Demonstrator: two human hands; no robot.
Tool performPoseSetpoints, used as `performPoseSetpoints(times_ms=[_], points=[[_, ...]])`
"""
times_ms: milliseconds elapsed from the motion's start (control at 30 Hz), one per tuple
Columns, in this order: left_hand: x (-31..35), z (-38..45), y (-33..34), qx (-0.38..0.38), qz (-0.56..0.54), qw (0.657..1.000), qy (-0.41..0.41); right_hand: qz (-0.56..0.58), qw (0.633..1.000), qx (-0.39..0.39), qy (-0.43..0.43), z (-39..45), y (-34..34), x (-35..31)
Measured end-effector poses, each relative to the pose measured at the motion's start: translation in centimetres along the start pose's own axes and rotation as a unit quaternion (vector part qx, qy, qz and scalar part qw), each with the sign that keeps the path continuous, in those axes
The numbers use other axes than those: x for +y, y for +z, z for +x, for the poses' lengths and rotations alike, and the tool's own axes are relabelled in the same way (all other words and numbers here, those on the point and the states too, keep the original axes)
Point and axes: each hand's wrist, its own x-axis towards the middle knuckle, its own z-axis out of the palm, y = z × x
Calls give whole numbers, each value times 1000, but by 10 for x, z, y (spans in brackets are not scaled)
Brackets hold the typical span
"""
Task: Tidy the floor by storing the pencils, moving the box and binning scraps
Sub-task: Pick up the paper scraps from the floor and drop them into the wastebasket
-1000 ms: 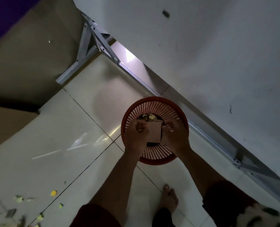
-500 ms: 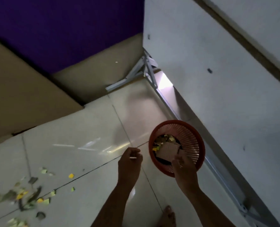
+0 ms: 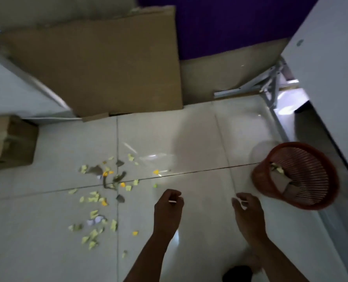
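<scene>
Both hands are seen from above, stretched forward over the tile floor (image 3: 47, 251). The left hand (image 3: 169, 210) is held low in the middle of the view, with its fingers curled inward; a small white bit is seen at the fingertips, but it cannot be told whether something is pinched there or only a nail is lit. The right hand (image 3: 248, 214) is held near it, to the right, with the fingers also bent and a pale bit at the thumb side; whether something is grasped cannot be told, because the picture is blurred there.

The bin (image 3: 297, 176), a red-brown slotted basket, is placed on the floor to the right of the right hand, close to the white panel (image 3: 331, 78) of a piece of furniture. Some scraps and a piece of card are seen inside it, at the bottom.

The scraps (image 3: 100, 190) are spread on the floor to the left of the left hand, well apart from the bin. They are mostly pale yellow, with some orange and grey pieces, and they are scattered across the joint between tiles.

A box (image 3: 8, 141) of brown cardboard is placed at the left edge. A large cardboard sheet (image 3: 100, 66) is leaned against the wall behind the scraps. A grey metal frame (image 3: 268, 86) is seen at the upper right. No pencils can be made out.
</scene>
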Motion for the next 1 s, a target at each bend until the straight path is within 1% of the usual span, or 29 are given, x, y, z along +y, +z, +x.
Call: performPoseSetpoints(times_ms=[100,200,300,433,567,633,700,800,967,1000], points=[[-40,-14,-57,24,-14,1000,-12,-25,998,-40,-32,-39,47,-15],[-86,-24,-114,62,-2,998,-28,-56,992,-88,-68,-74,93,-25],[-127,-36,-151,98,-1,993,-60,-84,982,-132,-105,-98,125,-29],[-182,-49,-171,137,-9,985,-108,-142,959,-192,-149,-110,163,-20],[-242,-50,-167,204,-61,961,-175,-208,929,-239,-193,-104,207,3],[-277,-45,-159,221,-66,954,-192,-240,905,-268,-228,-97,232,21],[-318,-36,-145,229,-58,953,-191,-277,872,-301,-268,-87,260,44],[-374,-21,-121,211,-25,958,-192,-323,816,-339,-340,-74,298,76],[-456,14,-81,171,88,969,-157,-365,730,-387,-429,-58,368,135],[-470,24,-76,157,116,970,-146,-376,706,-387,-458,-53,384,147]])
